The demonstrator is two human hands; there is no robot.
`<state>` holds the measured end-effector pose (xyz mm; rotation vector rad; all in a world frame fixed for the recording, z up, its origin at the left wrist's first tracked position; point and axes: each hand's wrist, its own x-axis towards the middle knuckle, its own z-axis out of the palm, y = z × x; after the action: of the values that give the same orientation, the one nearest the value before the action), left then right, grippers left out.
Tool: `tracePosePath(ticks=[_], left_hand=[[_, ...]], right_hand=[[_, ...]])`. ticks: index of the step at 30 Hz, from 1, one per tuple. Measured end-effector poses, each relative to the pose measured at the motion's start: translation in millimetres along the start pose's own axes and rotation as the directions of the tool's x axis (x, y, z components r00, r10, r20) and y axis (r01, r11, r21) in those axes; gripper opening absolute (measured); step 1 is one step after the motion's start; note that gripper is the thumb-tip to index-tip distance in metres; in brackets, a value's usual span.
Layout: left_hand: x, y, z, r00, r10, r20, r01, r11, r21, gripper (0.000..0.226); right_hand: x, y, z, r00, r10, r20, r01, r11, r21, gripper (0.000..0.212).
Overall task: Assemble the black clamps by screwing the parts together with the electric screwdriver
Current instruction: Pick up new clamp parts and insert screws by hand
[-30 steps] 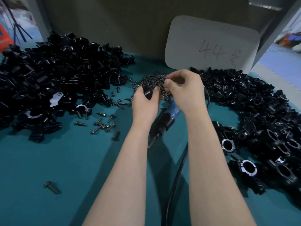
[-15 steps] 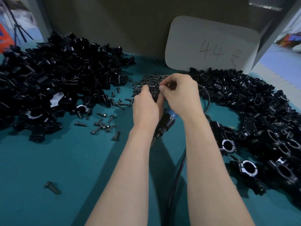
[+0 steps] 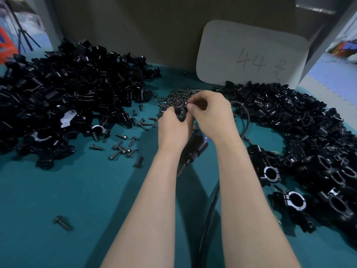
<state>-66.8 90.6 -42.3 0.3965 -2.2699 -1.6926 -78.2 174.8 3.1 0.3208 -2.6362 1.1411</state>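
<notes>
I see one clamp: left hand grip clamped round it, right hand grip pinching its top. One screwdriver on worktop. Two part piles: left pile, right pile.

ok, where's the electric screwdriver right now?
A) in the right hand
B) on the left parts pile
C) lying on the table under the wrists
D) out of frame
C: the electric screwdriver lies on the table under the wrists; the left hand holds a black clamp part and the right hand pinches at it.
</notes>
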Motion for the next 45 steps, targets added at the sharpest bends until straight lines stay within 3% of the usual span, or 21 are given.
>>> tracePosePath(ticks=[5,8,12,14,18,24,31,34,37,38,40,42,44,45], left_hand=[[-2,0,1,1.0,0.027,-0.01,-0.027,0.998,0.059,0.029],[-4,-1,1,0.999,0.038,-0.018,-0.037,0.995,0.094,0.035],[-5,1,3,0.999,0.026,-0.028,-0.022,0.989,0.148,0.055],[-2,0,2,0.999,0.029,-0.027,-0.024,0.989,0.148,0.046],[0,0,-2,0.999,0.04,-0.017,-0.037,0.982,0.188,0.034],[4,3,-11,0.995,0.096,0.038,-0.103,0.937,0.334,0.027],[6,3,-16,0.993,0.106,0.052,-0.118,0.934,0.337,0.023],[7,1,-18,0.999,0.037,0.0,-0.037,0.986,0.165,0.017],[6,4,-24,0.976,-0.109,-0.19,0.063,0.97,-0.233,0.012],[6,6,-28,0.955,-0.19,-0.227,0.074,0.896,-0.438,0.009],[8,9,-39,0.918,-0.341,-0.2,0.051,0.603,-0.796,0.017],[10,10,-48,0.894,-0.418,-0.163,0.006,0.376,-0.927,0.014],[9,9,-52,0.88,-0.45,-0.151,-0.002,0.315,-0.949,0.009],[9,8,-53,0.877,-0.459,-0.143,0.0,0.298,-0.954,0.01]], right_hand=[[1,5,9,0.999,0.052,0.004,-0.052,0.999,-0.008,0.012],[1,7,15,0.996,0.082,0.044,-0.08,0.995,-0.055,0.025],[1,10,11,0.998,0.068,0.008,-0.068,0.997,-0.029,0.029],[2,12,5,0.997,0.068,0.03,-0.069,0.997,0.019,0.021],[3,12,0,0.996,0.019,0.091,-0.015,0.999,-0.044,0.005],[0,12,-4,0.964,-0.043,0.263,0.077,0.99,-0.12,0.015],[6,10,10,0.964,0.007,0.265,0.005,0.999,-0.045,0.035],[11,2,23,0.982,0.007,0.188,0.005,0.998,-0.064,0.042],[16,-6,36,0.998,0.065,0.015,-0.066,0.993,0.099,0.046],[17,-7,41,0.998,0.067,-0.011,-0.065,0.994,0.092,0.041],[17,-7,57,0.998,0.009,0.058,-0.008,1.0,-0.021,0.024],[15,-10,76,0.964,-0.048,0.26,0.096,0.979,-0.178,0.026],[14,-11,95,0.911,-0.017,0.413,0.159,0.936,-0.313,0.032],[14,-12,101,0.905,-0.007,0.424,0.173,0.919,-0.353,0.032]])
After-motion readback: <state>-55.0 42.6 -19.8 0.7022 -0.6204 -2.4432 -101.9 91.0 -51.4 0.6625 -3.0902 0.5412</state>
